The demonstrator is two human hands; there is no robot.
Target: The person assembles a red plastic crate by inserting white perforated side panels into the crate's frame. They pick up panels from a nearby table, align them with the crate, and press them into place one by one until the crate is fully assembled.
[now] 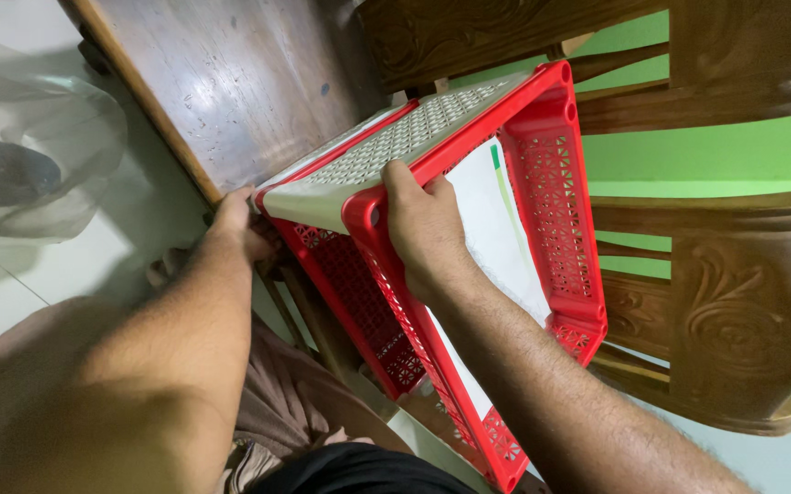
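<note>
A red plastic rack (555, 197) with perforated sides and white lattice shelves (414, 133) lies tilted in front of me, its open side facing me. My right hand (425, 224) grips the red front post near its top corner. My left hand (242, 224) holds the rack's far left corner, fingers partly hidden behind it. A white sheet with a green stripe (496, 233) shows inside the frame.
A dark wooden table (231, 82) lies at the upper left. Carved wooden chairs (734, 311) stand to the right against a green wall. Sheer grey cloth (30, 137) hangs at the left over a pale tiled floor.
</note>
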